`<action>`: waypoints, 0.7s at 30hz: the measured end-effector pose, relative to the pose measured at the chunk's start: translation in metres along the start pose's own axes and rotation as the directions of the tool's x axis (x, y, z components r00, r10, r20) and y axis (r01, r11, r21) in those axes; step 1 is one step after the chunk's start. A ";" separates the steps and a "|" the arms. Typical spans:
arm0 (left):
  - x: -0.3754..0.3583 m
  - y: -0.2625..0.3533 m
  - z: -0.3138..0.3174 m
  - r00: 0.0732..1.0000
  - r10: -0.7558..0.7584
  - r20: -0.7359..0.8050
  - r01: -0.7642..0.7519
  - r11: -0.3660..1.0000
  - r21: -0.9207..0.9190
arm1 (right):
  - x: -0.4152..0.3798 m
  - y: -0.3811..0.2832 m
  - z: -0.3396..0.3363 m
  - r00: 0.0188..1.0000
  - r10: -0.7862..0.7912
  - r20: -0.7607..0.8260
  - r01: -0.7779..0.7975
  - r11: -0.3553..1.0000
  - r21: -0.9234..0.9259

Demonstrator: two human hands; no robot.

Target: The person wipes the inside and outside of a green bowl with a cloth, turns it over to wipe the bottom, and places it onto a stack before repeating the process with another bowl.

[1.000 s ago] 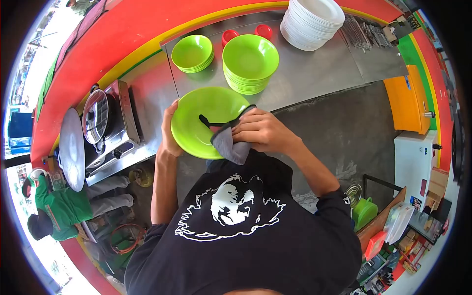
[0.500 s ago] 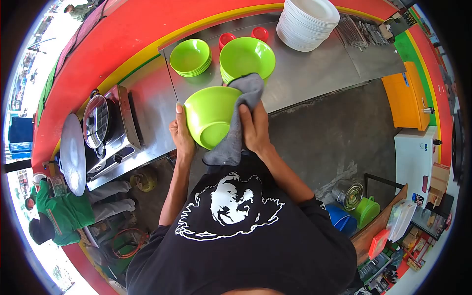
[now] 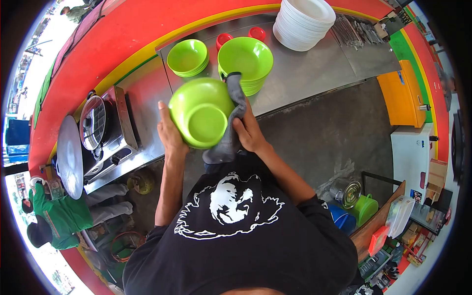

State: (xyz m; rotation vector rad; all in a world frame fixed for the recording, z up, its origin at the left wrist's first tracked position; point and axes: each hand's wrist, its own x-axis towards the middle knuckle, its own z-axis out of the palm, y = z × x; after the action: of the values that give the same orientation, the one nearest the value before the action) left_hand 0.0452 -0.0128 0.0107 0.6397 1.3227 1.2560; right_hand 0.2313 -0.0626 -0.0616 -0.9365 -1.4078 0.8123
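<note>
A light green bowl [image 3: 199, 105] is held up in front of my chest, tilted so its outside and round base face me. My left hand [image 3: 172, 132] grips its left side, the thumb pointing up along the wall. On the right side, my right hand [image 3: 250, 130] is closed on a grey cloth [image 3: 231, 142] that lies against the bowl; part of the cloth hangs below. Just beyond stands a stack of larger green bowls [image 3: 246, 59] on the steel counter [image 3: 305, 73]. A stack of smaller green bowls [image 3: 188, 56] is to its left.
White plates [image 3: 305, 24] are piled at the back, beside cutlery [image 3: 359, 32]. Two red cups [image 3: 256, 33] stand behind the bowls. At left are a stove [image 3: 115, 147] with a lidded pan [image 3: 94, 123] and a person in green [image 3: 64, 216]. An orange cabinet [image 3: 400, 93] is at right.
The held bowl has moved a little left and turned, so its base faces me more. My left hand moved left with it, and the cloth is bunched narrower at the bowl's right side.
</note>
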 end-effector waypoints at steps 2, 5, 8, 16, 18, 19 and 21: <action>0.003 -0.005 -0.002 0.999 0.037 -0.019 -0.038 0.997 -0.063 | -0.016 0.003 0.023 0.980 0.186 -0.068 -0.165 0.958 0.235; 0.009 -0.015 -0.012 0.998 0.040 0.055 -0.040 0.999 -0.007 | -0.011 0.003 0.021 0.992 0.048 -0.118 -0.038 0.996 0.079; 0.005 -0.009 -0.009 0.994 -0.029 0.109 0.022 0.998 0.066 | 0.006 -0.012 0.001 0.996 -0.081 -0.041 0.071 0.973 -0.218; -0.002 -0.022 -0.007 0.950 -0.108 0.294 0.050 0.979 0.198 | 0.034 -0.028 -0.022 0.945 -0.041 0.325 0.087 0.988 -0.127; -0.001 -0.024 -0.009 0.942 -0.125 0.313 0.063 0.978 0.200 | 0.030 -0.019 -0.024 0.968 -0.019 0.249 0.020 1.000 -0.001; -0.001 -0.027 -0.009 0.937 -0.150 0.315 0.093 0.978 0.187 | 0.027 -0.014 -0.026 0.973 -0.027 0.230 0.020 0.999 0.030; -0.001 -0.020 -0.012 0.882 -0.228 0.413 0.170 0.970 0.173 | 0.019 -0.012 -0.024 0.986 0.040 0.162 -0.066 0.985 0.159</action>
State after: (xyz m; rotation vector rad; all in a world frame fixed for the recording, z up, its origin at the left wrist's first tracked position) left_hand 0.0404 -0.0222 -0.0095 0.8001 1.0711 0.8027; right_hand 0.2545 -0.0521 -0.0418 -0.7991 -1.4323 1.0455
